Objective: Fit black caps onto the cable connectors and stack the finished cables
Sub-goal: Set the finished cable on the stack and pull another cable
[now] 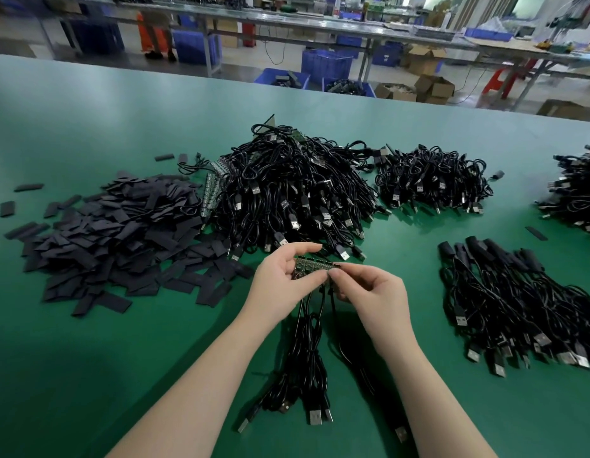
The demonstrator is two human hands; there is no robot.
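Both hands up over the green table, working one small circuit-board strip. Left hand grips its left end, thumb on top, fingers curled under. Right hand pinches the strip's right end between thumb and forefinger. Black cables hang from the strip down between the wrists, USB plugs lying on the table below. Loose black caps heaped left of the left hand. Big uncapped cable pile just beyond both hands. Finished cables, capped, stacked right of the right hand.
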